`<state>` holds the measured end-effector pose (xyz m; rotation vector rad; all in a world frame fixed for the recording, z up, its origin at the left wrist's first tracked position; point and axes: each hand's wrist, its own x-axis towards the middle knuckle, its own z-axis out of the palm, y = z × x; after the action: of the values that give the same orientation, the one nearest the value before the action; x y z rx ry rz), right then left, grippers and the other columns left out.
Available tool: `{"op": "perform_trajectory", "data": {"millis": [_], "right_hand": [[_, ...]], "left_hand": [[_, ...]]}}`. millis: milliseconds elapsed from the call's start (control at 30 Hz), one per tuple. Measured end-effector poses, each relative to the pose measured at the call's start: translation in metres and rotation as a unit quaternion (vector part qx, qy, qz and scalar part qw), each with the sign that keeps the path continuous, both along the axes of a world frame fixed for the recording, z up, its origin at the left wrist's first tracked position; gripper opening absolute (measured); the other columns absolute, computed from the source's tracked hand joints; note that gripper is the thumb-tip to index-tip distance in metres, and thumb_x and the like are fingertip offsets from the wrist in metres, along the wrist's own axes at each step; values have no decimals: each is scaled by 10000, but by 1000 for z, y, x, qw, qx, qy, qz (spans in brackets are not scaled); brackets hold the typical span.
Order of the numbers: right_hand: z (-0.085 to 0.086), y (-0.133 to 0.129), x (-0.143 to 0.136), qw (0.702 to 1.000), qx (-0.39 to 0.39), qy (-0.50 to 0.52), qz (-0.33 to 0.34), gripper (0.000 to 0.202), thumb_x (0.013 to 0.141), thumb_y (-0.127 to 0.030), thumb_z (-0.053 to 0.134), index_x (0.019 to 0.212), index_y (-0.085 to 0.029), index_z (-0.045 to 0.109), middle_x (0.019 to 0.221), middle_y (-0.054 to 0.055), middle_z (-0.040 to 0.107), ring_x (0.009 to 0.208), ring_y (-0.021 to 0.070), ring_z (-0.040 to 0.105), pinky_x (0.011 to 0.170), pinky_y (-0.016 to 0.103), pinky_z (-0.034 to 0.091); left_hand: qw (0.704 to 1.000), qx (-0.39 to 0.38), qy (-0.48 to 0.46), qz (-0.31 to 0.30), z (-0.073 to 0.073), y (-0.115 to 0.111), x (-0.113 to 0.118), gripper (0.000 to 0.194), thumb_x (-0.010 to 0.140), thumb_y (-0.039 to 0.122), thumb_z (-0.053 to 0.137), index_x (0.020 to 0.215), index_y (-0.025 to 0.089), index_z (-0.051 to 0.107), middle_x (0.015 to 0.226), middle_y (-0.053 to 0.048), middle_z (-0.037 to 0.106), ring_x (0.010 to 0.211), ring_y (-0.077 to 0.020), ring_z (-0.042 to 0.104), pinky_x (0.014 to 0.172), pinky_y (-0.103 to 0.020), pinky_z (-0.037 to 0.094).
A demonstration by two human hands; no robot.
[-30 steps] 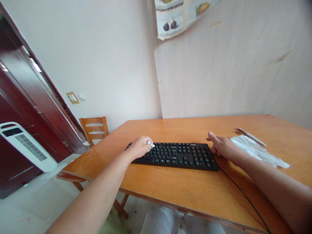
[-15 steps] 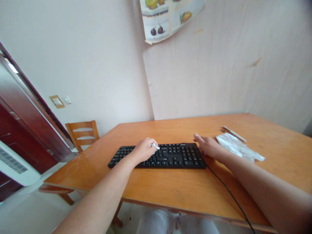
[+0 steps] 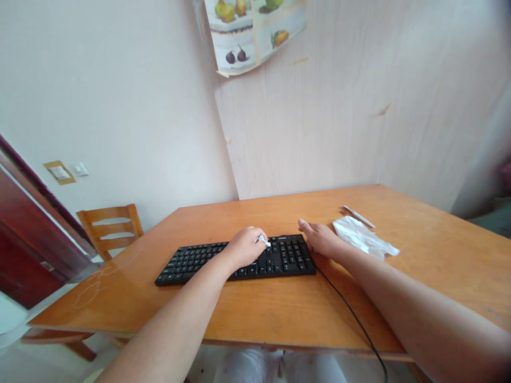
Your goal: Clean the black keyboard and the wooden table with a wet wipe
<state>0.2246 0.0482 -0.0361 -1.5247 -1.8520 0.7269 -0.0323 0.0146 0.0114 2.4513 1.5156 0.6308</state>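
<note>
A black keyboard (image 3: 187,261) lies on the wooden table, its cable running from the right end toward the front edge. Over the keys right of its middle is my left hand (image 3: 245,247), fingers closed on a small crumpled white tissue (image 3: 263,241). The tissue is at the keys; the left fingertips are mostly hidden behind the hand. At the keyboard's right end, my right hand (image 3: 321,239) grips the edge, with its forearm over the table.
Right of my right hand lies a crumpled white wipe or cloth (image 3: 361,235), with a white pen-like stick (image 3: 359,217) behind it. The cable (image 3: 351,311) crosses the table (image 3: 279,306). A wooden chair (image 3: 109,229) stands at the left, and a wall is behind.
My left hand has slid rightward along the keys with the tissue. My right hand stays at the keyboard's right end. The whole view has shifted as the head turned right.
</note>
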Motion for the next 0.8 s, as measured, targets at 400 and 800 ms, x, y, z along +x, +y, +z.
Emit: {"op": "perform_trajectory", "data": {"millis": [400,800], "right_hand": [[3,-1,-2,1000,7,-20,-5,757,986,-644,202,1195,-98,683,643,83,678,692,225,656,709,289,448],[7,-3,-4,999,9,-37,-11,718,994,-624,195,978,-136,721,709,109,706,732,225,661,711,286,441]], "left_hand": [[1000,7,14,-15,1,7,26,173,791,214,543,843,188,706,870,-52,716,811,-188,636,714,-280,449],[999,16,12,-27,-3,12,63,180,802,205,538,853,196,711,849,-48,705,787,-182,620,703,-279,439]]}}
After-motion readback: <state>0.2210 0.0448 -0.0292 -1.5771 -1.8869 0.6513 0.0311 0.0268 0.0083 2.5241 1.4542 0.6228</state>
